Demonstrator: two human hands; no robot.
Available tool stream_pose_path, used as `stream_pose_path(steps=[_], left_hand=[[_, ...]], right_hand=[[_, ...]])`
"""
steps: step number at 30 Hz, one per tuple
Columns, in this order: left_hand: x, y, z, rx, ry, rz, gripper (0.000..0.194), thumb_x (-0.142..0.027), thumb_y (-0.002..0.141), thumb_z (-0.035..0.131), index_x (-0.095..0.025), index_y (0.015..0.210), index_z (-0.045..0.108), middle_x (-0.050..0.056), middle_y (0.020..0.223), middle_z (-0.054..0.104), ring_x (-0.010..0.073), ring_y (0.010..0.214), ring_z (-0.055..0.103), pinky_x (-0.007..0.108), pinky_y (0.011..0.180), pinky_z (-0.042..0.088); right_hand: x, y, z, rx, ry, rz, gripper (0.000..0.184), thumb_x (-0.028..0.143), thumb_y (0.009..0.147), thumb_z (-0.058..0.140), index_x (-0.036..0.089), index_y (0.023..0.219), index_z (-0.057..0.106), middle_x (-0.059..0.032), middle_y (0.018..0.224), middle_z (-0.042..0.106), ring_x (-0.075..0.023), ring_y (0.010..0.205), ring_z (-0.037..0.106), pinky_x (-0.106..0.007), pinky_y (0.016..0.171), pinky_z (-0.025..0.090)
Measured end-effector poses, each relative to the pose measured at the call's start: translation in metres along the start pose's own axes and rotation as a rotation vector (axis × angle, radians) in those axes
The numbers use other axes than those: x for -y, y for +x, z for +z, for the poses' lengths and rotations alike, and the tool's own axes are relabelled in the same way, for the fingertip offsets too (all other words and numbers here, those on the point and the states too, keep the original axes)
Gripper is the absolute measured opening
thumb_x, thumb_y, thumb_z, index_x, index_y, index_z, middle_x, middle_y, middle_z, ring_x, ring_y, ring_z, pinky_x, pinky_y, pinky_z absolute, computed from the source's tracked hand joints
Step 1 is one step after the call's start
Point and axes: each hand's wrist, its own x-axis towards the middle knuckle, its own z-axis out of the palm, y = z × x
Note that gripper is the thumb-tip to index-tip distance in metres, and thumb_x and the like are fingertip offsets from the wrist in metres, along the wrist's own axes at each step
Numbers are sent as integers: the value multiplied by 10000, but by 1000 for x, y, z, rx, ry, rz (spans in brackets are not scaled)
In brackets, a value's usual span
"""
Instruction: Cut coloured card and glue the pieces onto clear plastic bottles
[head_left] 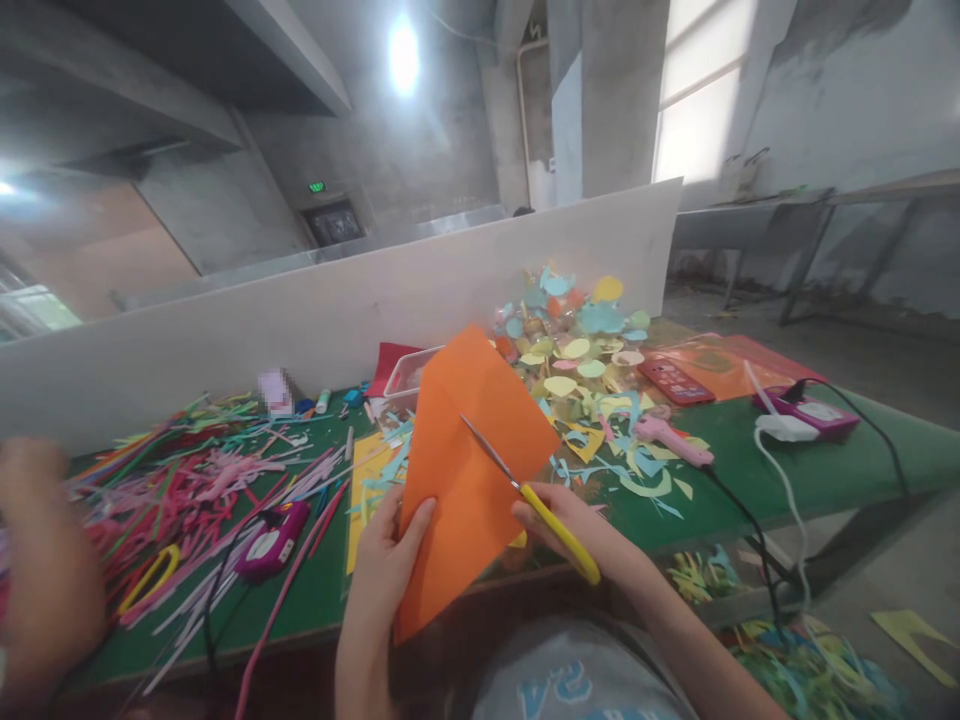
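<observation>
My left hand [395, 545] grips the lower left edge of a sheet of orange paper [469, 440], thumb on its front face. The sheet is held up and tilted above the near edge of the table. In my right hand [559, 520] is a pair of scissors [559, 530] with yellow handles. Their metal blades lie across the front of the orange paper, pointing up and left, and look closed or nearly so. Whether they have cut into the sheet I cannot tell. Behind the paper stands a clear plastic box [409, 372], partly hidden.
Paper circles and scraps [577, 370] cover the green table [442, 660] at centre right. A pink glue gun [671, 440], a red phone [675, 382] and purple power strips [817, 415] lie there too. Pipe cleaners [225, 480] fill the left, beside another person's arm [49, 570].
</observation>
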Motion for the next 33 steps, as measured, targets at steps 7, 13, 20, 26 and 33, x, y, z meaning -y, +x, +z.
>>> stream_pose_path(steps=[7, 13, 20, 26, 33], left_hand=[[-3, 0, 2, 76, 15, 5, 368, -475, 785, 623, -199, 1027, 648, 72, 1091, 730, 247, 1036, 666, 343, 918, 513], [-4, -1, 3, 96, 14, 9, 373, -481, 786, 622, -194, 1023, 641, 74, 1079, 730, 249, 1004, 675, 342, 896, 519], [-3, 0, 3, 128, -13, 3, 347, -462, 806, 615, -205, 1038, 636, 57, 1078, 718, 231, 1031, 655, 313, 896, 508], [3, 0, 4, 167, 17, 0, 348, -482, 807, 627, -190, 995, 646, 48, 978, 711, 230, 957, 649, 312, 836, 516], [-2, -2, 3, 187, -21, -39, 385, -503, 814, 625, -198, 1049, 635, 40, 995, 694, 239, 1037, 626, 317, 895, 493]], right_hand=[[7, -7, -1, 47, 31, -57, 413, 612, 896, 485, 200, 919, 470, 5, 822, 490, -141, 710, 439, -250, 639, 383], [4, 0, 3, -19, 43, 17, 508, 697, 869, 471, 209, 742, 407, 49, 659, 379, -106, 587, 353, -231, 527, 295], [7, -6, 0, 11, -10, -33, 470, 673, 880, 449, 207, 823, 427, 30, 753, 419, -122, 638, 388, -256, 586, 349], [11, -8, 1, -23, -22, -14, 462, 659, 903, 420, 212, 790, 394, 34, 738, 403, -124, 649, 371, -258, 603, 347], [12, -4, 4, -7, 83, -2, 551, 745, 873, 397, 211, 742, 370, 57, 658, 354, -97, 580, 312, -234, 530, 290]])
